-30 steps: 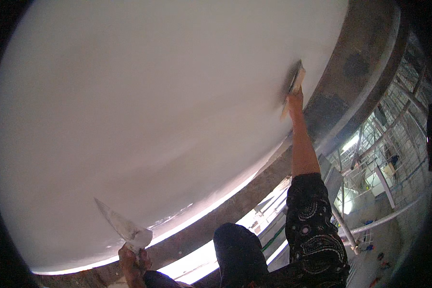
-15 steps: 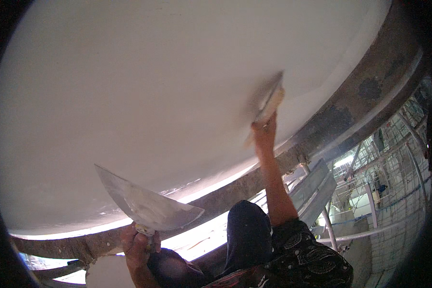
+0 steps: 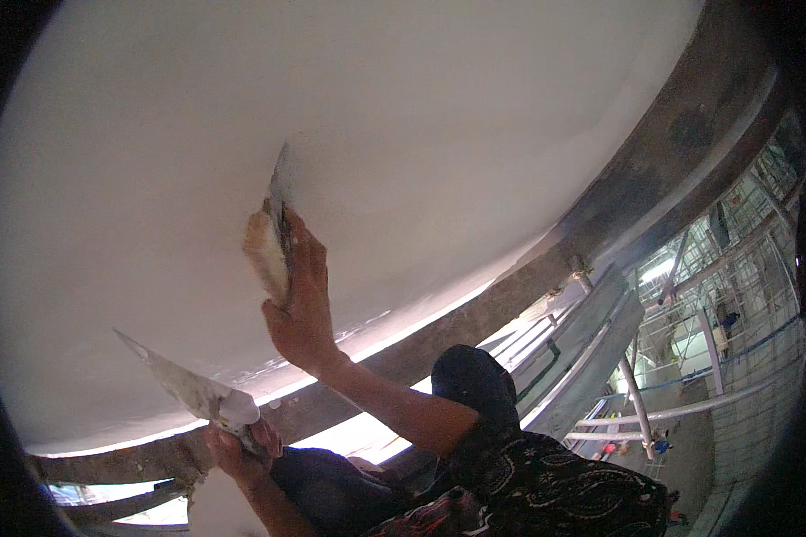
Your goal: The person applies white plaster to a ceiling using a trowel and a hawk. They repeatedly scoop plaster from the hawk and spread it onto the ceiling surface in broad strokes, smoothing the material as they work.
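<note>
My right hand [image 3: 304, 291] is closed round the pale wooden grip of a plastering trowel [image 3: 280, 179]. The trowel's dark, narrow-looking blade lies up against a broad, smooth off-white surface [image 3: 421, 116], left of the middle. Lower left, my left hand [image 3: 240, 447] is closed on the handle of a plasterer's hawk [image 3: 184, 385], a thin metal plate smeared with pale plaster. The hawk is tilted, its pointed corner toward the upper left, apart from the trowel. Its handle is mostly hidden by my fingers.
A rough brown curved beam [image 3: 403, 367] borders the surface's near edge, with bright gaps beside it. At the right are grey planks [image 3: 569, 349], a pale pole [image 3: 636, 407] and scaffolding netting [image 3: 752, 358]. My dark-clothed knee [image 3: 475, 385] rises at lower middle.
My right hand has swept the trowel far to the left across the surface, bringing my forearm over my knee. The hawk has shifted slightly left and turned more edge-on.
</note>
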Demonstrator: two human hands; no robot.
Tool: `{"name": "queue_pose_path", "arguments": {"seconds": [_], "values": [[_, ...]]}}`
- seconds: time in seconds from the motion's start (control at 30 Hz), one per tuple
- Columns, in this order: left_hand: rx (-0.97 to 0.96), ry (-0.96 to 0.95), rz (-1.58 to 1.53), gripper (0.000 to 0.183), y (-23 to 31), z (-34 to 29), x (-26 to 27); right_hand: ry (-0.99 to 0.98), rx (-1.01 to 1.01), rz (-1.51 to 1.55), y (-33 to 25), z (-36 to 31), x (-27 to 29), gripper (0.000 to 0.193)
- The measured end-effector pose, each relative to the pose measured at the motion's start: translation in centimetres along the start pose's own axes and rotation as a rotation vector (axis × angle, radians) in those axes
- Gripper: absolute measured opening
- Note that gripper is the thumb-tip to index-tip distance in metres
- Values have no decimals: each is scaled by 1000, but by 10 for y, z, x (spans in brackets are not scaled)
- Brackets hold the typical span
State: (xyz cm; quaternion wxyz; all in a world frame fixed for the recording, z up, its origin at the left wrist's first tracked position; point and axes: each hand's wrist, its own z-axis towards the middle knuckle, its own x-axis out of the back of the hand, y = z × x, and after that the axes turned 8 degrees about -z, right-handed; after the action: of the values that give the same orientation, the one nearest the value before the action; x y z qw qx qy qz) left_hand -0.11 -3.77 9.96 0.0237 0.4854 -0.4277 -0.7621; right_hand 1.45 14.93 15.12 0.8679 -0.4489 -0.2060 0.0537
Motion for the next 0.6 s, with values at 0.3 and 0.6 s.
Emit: {"name": "queue_pose_path", "arguments": {"seconds": [0.3, 0.6], "values": [[215, -43, 428, 39, 8, 8, -43, -213, -273, 1120, 36, -2, 124, 28], [283, -138, 532, 30, -27, 19, -71, -546, -134, 654, 120, -47, 173, 27]]}}
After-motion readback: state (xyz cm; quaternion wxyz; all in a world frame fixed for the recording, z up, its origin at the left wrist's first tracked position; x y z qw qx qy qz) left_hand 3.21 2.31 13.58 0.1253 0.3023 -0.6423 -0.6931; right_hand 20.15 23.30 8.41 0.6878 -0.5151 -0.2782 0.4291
